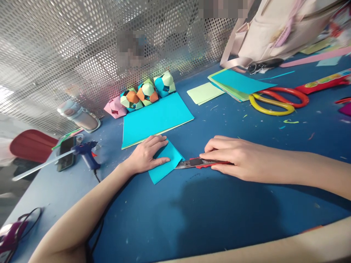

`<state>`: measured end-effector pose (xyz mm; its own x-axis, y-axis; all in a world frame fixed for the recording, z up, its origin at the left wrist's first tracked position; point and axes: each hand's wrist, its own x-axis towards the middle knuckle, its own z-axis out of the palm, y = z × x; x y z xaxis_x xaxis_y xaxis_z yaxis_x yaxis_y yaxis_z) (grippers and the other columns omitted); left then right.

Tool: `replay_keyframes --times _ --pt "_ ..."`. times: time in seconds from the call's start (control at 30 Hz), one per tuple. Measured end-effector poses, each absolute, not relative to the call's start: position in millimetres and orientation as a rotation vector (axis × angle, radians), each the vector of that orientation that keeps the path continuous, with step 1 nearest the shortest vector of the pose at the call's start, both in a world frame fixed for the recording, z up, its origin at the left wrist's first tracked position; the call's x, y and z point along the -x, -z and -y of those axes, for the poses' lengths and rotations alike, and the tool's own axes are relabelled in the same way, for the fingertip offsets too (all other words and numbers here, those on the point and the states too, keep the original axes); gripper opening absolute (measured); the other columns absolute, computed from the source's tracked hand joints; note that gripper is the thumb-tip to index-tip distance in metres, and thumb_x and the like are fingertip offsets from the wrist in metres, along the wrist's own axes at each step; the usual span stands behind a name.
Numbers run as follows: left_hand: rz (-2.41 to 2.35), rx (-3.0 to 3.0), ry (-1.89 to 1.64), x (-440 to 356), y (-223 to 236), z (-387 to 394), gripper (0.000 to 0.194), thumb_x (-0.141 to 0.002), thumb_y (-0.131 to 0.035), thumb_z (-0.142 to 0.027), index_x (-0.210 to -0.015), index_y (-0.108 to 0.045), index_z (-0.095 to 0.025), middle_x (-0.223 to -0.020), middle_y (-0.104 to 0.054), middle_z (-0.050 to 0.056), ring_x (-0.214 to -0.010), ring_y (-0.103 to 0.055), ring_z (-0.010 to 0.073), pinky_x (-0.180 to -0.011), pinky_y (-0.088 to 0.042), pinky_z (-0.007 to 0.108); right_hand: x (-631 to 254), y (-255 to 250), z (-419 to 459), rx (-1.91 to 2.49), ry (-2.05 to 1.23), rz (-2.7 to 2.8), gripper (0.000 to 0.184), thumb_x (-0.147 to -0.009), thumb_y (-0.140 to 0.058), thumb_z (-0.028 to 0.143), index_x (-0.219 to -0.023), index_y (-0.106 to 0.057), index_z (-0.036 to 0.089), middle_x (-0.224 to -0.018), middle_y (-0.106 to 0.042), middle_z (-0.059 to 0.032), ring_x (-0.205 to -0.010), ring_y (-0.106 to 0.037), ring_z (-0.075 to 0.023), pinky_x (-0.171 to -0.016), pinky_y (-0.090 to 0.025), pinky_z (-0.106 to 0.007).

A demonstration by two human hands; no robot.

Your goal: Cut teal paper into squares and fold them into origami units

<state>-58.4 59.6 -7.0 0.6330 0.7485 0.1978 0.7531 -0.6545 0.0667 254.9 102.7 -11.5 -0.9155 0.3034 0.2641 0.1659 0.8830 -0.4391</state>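
Observation:
A folded piece of bright blue paper (172, 151) lies on the dark blue table in front of me. My left hand (146, 155) rests flat on it with the fingers stretched out, pressing it down, and covers its left part. My right hand (230, 155) grips a red and black utility knife (199, 162), held low over the table. The knife's blade points left and reaches the right edge of the folded paper; I cannot tell whether it sits inside the fold. Just beyond my left hand lies a stack of larger blue and pale green sheets (156, 118).
Several folded paper balls (148, 91) line the perforated metal screen (95, 54). Scissors (274, 100) and more paper sheets (244, 82) lie at the right, near a pale bag (274, 33). At the left are a glue gun (86, 153), a phone (66, 153) and a bottle (79, 115).

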Motion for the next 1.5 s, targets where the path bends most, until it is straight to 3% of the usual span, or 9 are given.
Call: replay_keyframes --times 0.5,1.5 --pt "1.297 2.808 0.316 56.3 5.2 -58.8 0.054 -0.088 -0.053 -0.051 -0.120 -0.056 -0.008 -0.124 -0.059 0.021 -0.119 -0.054 0.0316 -0.096 -0.049 0.049 -248.4 8.2 -93.6 0.343 -0.651 2.684 0.024 -0.091 -0.046 0.016 -0.102 -0.067 0.017 -0.091 -0.059 -0.0085 -0.085 -0.054 -0.0185 -0.071 -0.044 -0.029" --pt "1.293 2.812 0.352 56.4 8.5 -59.2 0.054 -0.087 -0.054 -0.052 -0.120 -0.057 -0.010 -0.125 -0.059 0.021 -0.118 -0.055 0.0312 -0.096 -0.049 0.048 -236.6 12.8 -81.1 0.269 -0.648 2.653 0.026 -0.090 -0.047 0.010 -0.108 -0.065 0.014 -0.096 -0.060 -0.0110 -0.088 -0.056 -0.0206 -0.073 -0.048 -0.033"
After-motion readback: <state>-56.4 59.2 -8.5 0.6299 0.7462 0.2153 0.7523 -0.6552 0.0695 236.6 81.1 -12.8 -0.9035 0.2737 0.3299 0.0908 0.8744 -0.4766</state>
